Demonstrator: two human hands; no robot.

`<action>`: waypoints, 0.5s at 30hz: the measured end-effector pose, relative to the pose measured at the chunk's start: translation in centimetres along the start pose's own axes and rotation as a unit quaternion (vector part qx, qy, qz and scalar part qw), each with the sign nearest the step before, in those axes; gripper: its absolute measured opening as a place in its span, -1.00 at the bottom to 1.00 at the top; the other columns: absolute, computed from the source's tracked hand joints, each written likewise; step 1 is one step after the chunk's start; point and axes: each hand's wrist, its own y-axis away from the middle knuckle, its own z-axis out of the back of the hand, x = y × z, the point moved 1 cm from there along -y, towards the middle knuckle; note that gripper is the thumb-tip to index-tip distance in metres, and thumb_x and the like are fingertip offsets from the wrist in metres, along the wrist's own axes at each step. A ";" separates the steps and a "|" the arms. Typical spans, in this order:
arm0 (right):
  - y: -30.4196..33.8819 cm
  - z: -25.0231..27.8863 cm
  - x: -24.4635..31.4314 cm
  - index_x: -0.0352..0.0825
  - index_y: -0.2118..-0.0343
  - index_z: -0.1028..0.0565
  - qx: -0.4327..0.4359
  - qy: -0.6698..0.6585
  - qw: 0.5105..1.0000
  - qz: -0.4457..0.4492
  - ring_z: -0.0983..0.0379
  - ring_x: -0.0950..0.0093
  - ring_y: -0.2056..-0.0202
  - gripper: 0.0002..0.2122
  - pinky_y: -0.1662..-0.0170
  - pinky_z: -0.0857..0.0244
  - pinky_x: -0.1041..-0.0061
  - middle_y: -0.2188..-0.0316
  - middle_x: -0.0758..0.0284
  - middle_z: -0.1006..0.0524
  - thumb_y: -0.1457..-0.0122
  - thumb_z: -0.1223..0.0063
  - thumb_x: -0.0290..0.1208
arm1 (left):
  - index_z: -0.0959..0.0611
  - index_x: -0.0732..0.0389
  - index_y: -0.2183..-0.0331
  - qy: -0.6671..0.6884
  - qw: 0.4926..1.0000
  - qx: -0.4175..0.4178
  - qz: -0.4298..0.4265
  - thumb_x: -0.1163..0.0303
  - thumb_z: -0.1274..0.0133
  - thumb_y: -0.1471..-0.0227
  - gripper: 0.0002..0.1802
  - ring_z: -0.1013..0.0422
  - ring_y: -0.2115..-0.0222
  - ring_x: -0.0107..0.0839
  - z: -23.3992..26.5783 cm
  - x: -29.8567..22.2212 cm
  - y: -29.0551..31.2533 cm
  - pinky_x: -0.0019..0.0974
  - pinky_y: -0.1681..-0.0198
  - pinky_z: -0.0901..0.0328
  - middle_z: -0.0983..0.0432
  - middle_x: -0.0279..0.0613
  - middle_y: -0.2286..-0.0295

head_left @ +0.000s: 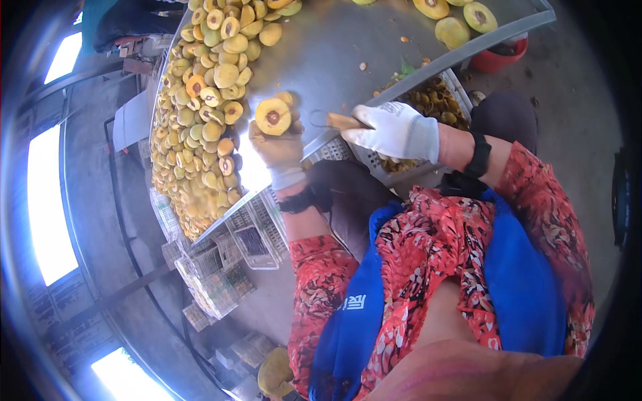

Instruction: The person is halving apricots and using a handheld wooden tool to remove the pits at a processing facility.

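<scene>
My left hand (281, 152), in a yellow-stained glove, holds up a yellow peach half (266, 127) with its cut face and brown pit cavity showing. Behind it, part of another yellow piece shows by the fingers. My right hand (394, 131), in a white glove, is closed around the wooden handle of a pitting tool (342, 121). The tool's thin curved metal end points toward the peach half, a short gap away from it. Both hands are over the near edge of a metal table (321, 60).
Many peach halves (207, 100) are heaped along the table's left side; several more (453, 31) lie far right. Below the near edge, a crate (394, 175) contains dark yellow scraps. A red bucket (498, 59) stands at right, stacked plastic crates (217, 284) at lower left.
</scene>
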 end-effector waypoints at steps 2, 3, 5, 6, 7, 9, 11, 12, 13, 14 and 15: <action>-0.3 -0.4 1.1 -0.36 0.37 -0.41 0.032 -0.066 0.997 -0.024 -0.50 0.17 0.50 -0.60 0.39 -0.33 0.28 0.57 0.09 -0.51 -0.21 0.12 -0.02 | -0.53 0.20 0.09 -0.008 0.999 -0.027 -0.033 0.03 0.28 -0.11 -0.47 -0.46 0.38 -0.28 -2.4 0.8 2.8 -0.30 0.46 -0.35 -0.52 -0.18 0.24; -0.6 -0.9 0.9 -0.36 0.36 -0.41 0.022 -0.065 0.998 -0.015 -0.50 0.17 0.51 -0.60 0.39 -0.33 0.27 0.58 0.09 -0.51 -0.22 0.12 -0.02 | -0.49 0.20 0.03 0.019 0.999 0.003 -0.048 0.01 0.29 -0.15 -0.44 -0.43 0.27 -0.30 -2.6 1.6 3.5 -0.28 0.31 -0.36 -0.48 -0.19 0.18; -1.2 -1.7 0.3 -0.37 0.34 -0.40 -0.015 -0.025 0.999 0.031 -0.51 0.15 0.48 -0.60 0.37 -0.34 0.25 0.56 0.08 -0.52 -0.23 0.14 -0.03 | -0.48 0.22 0.02 0.052 0.996 0.010 -0.065 -0.01 0.29 -0.16 -0.43 -0.42 0.22 -0.28 -4.0 3.0 4.2 -0.22 0.20 -0.35 -0.48 -0.15 0.15; -1.3 -2.1 -0.3 -0.37 0.34 -0.40 -0.014 -0.025 0.999 0.028 -0.51 0.15 0.48 -0.60 0.37 -0.34 0.25 0.56 0.08 -0.52 -0.23 0.14 -0.03 | -0.47 0.24 0.01 0.084 0.993 0.019 -0.083 -0.04 0.29 -0.18 -0.41 -0.42 0.16 -0.26 -4.5 3.6 4.5 -0.17 0.09 -0.34 -0.48 -0.10 0.12; -1.5 -2.4 -0.7 -0.36 0.33 -0.40 -0.045 0.007 0.997 0.066 -0.51 0.13 0.45 -0.61 0.36 -0.34 0.24 0.54 0.07 -0.52 -0.23 0.14 -0.03 | -0.40 0.19 -0.07 0.072 0.993 0.026 -0.093 -0.09 0.31 -0.19 -0.36 -0.35 0.08 -0.27 -4.4 4.1 4.6 -0.17 -0.04 -0.23 -0.41 -0.10 0.04; -1.5 -2.4 -1.2 -0.36 0.31 -0.40 -0.075 0.039 0.991 0.104 -0.51 0.12 0.43 -0.61 0.35 -0.35 0.23 0.53 0.07 -0.53 -0.23 0.14 -0.03 | -0.39 0.16 -0.08 0.043 0.994 0.045 -0.089 -0.12 0.32 -0.19 -0.35 -0.35 0.08 -0.28 -4.4 4.7 5.0 -0.18 -0.03 -0.25 -0.41 -0.11 0.04; -1.5 -2.6 -1.3 -0.35 0.28 -0.40 -0.076 0.061 0.989 0.113 -0.50 0.09 0.39 -0.60 0.33 -0.35 0.22 0.50 0.06 -0.53 -0.22 0.14 -0.02 | -0.39 0.13 -0.09 0.013 0.994 0.063 -0.085 -0.15 0.32 -0.18 -0.34 -0.35 0.09 -0.29 -4.3 4.9 5.3 -0.19 -0.01 -0.26 -0.41 -0.12 0.05; -1.6 -2.7 -1.5 -0.35 0.28 -0.40 -0.074 0.062 0.989 0.114 -0.50 0.09 0.39 -0.60 0.33 -0.35 0.22 0.50 0.06 -0.53 -0.22 0.14 -0.02 | -0.41 0.11 -0.07 0.001 0.995 0.042 -0.088 -0.19 0.33 -0.17 -0.33 -0.37 0.13 -0.31 -4.2 5.1 5.2 -0.23 0.07 -0.31 -0.42 -0.14 0.08; -1.6 -2.7 -1.7 -0.34 0.27 -0.41 -0.071 0.097 0.985 0.120 -0.51 0.09 0.38 -0.61 0.31 -0.36 0.22 0.50 0.07 -0.53 -0.21 0.13 -0.02 | -0.42 0.08 -0.05 -0.009 0.996 0.022 -0.091 -0.24 0.34 -0.16 -0.31 -0.39 0.17 -0.33 -4.3 5.2 5.2 -0.28 0.15 -0.36 -0.44 -0.16 0.11; -1.8 -2.6 -1.9 -0.33 0.27 -0.41 -0.068 0.132 0.981 0.126 -0.51 0.09 0.38 -0.62 0.30 -0.37 0.22 0.49 0.08 -0.54 -0.21 0.13 -0.02 | -0.42 0.08 -0.05 -0.008 0.996 0.021 -0.092 -0.24 0.34 -0.16 -0.31 -0.39 0.17 -0.33 -4.5 5.3 5.1 -0.28 0.15 -0.36 -0.44 -0.16 0.11; -1.9 -2.7 -2.2 -0.33 0.27 -0.41 -0.066 0.133 0.981 0.126 -0.51 0.09 0.38 -0.62 0.30 -0.37 0.22 0.49 0.08 -0.54 -0.21 0.13 -0.02 | -0.45 0.13 0.09 -0.033 0.995 -0.028 -0.090 -0.22 0.36 -0.16 -0.35 -0.39 0.28 -0.37 -4.5 5.4 5.1 -0.33 0.25 -0.33 -0.44 -0.20 0.24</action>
